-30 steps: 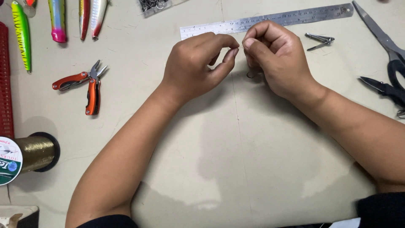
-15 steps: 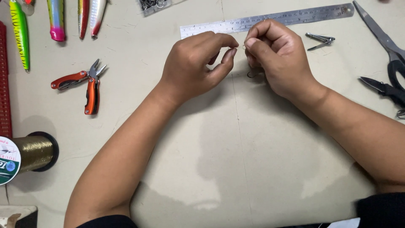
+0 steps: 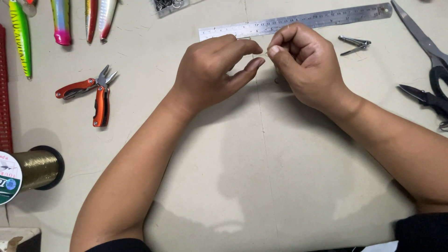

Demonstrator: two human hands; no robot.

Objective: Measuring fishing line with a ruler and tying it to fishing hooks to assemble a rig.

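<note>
My left hand (image 3: 212,70) and my right hand (image 3: 303,63) meet fingertip to fingertip over the table, just below a steel ruler (image 3: 298,21). Both pinch something very small and thin between thumb and forefinger; it looks like a fine line or tiny metal piece, too small to tell apart. A small dark metal bit shows under my right hand's fingers. Both forearms rest on the beige table surface (image 3: 261,177).
Orange-handled pliers (image 3: 93,91) lie at the left. Several fishing lures (image 3: 60,21) line the top left. A spool of golden line (image 3: 28,170) sits at the left edge. Nail clippers (image 3: 354,44) and black scissors (image 3: 427,60) are at the right. A small bag of rings (image 3: 169,5) is at top.
My hands stay pinched together at the same spot; the left thumb and fingers have shifted slightly. Nothing else has moved.
</note>
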